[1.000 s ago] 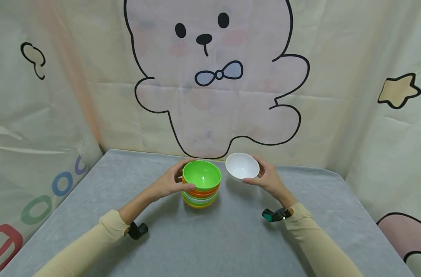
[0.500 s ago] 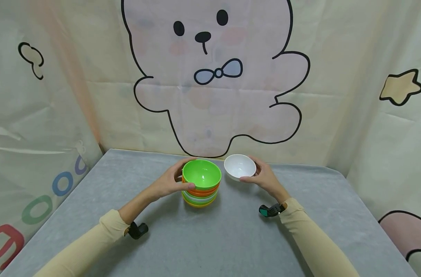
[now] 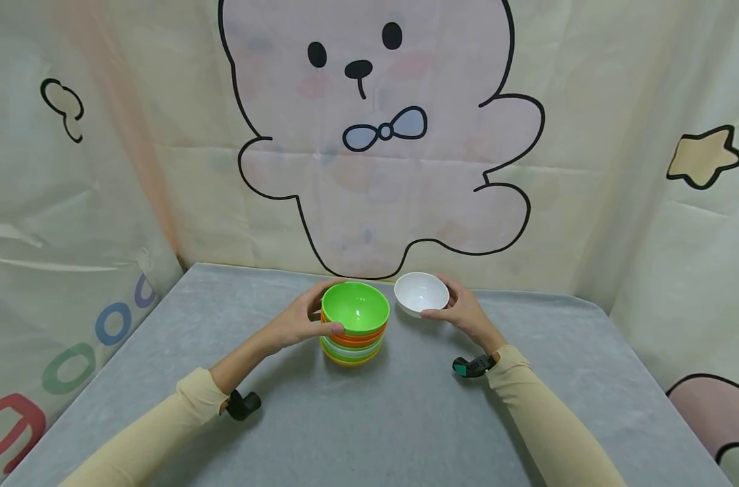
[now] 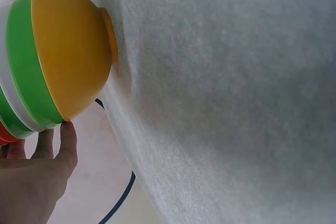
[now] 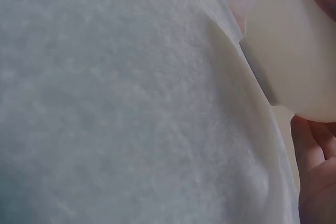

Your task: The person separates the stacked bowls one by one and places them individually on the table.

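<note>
Nested upright near the far edge of the grey-covered worktop (image 3: pixel 369 426), roughly midway between the far corners: stack of bowls (image 3: pixel 355 331). Held just to the right of that, apart from it and closer to the far edge: loose white bowl (image 3: pixel 421 294), hollow facing up; cannot tell whether clear of the surface. Gripped from the left side, stack in the left hand (image 3: pixel 299 321), with thumb to the near side and fingers round the far side. Grasped likewise from its right, loose white bowl in the right hand (image 3: pixel 466 314). Probably light, thin plastic, judging by the gloss — likely stiff, hard to break, perhaps slippery on the smooth walls. Best taken near the rim, thumb and fingers opposed; for the stack, lower down, to keep the nest together. Counted from the bottom: one yellow bowl (image 4: pixel 73 51), one green, one white, another green, then orange bowls (image 3: pixel 363 341) — seemingly two, packed too tightly to be sure — and one green bowl (image 3: pixel 355 308) on top. Seven by that reading, eight with the loose one. Also two hands and two dark wrist devices (image 3: pixel 243 406), one per wrist.
</note>
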Available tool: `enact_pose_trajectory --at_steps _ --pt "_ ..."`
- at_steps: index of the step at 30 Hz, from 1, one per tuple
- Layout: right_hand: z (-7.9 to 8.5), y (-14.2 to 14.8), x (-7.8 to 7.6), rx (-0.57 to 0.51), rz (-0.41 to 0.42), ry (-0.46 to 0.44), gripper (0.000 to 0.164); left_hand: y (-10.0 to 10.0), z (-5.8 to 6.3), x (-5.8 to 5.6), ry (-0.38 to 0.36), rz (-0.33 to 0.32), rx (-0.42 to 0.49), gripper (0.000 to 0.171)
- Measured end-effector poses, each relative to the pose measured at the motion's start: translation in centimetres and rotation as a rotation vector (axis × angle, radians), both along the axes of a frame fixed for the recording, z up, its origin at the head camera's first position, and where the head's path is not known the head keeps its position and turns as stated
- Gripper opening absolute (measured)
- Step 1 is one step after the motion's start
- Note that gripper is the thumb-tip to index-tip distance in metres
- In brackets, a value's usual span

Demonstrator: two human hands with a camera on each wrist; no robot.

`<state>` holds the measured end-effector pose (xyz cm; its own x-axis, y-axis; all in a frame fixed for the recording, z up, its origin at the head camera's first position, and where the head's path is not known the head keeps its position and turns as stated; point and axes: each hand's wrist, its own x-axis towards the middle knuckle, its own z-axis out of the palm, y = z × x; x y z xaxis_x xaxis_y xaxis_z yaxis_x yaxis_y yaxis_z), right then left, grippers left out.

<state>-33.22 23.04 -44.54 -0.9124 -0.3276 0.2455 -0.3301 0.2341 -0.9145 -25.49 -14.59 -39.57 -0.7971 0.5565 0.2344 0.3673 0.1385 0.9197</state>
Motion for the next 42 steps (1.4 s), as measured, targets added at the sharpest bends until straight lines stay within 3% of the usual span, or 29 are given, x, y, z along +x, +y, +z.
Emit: enact_pose_trajectory --at_steps 17,26,35,42 --pt "-0.5 -0.2 -1.0 0.047 0.001 -0.029 0.085 0.0 -0.1 0.0 -0.008 0.005 0.005 0.083" --pt "-0.1 0.0 -0.8 0.066 0.047 -0.074 0.089 -0.1 -0.3 -0.2 -0.005 -0.003 0.016 0.085" --pt "0.2 2.5 -0.4 -0.049 0.109 -0.193 0.099 0.0 -0.6 -0.2 -0.024 -0.008 0.023 0.083" --pt "1.3 4.5 0.6 -0.011 0.099 -0.109 0.088 -0.1 -0.4 -0.2 -0.009 -0.008 0.029 0.084"
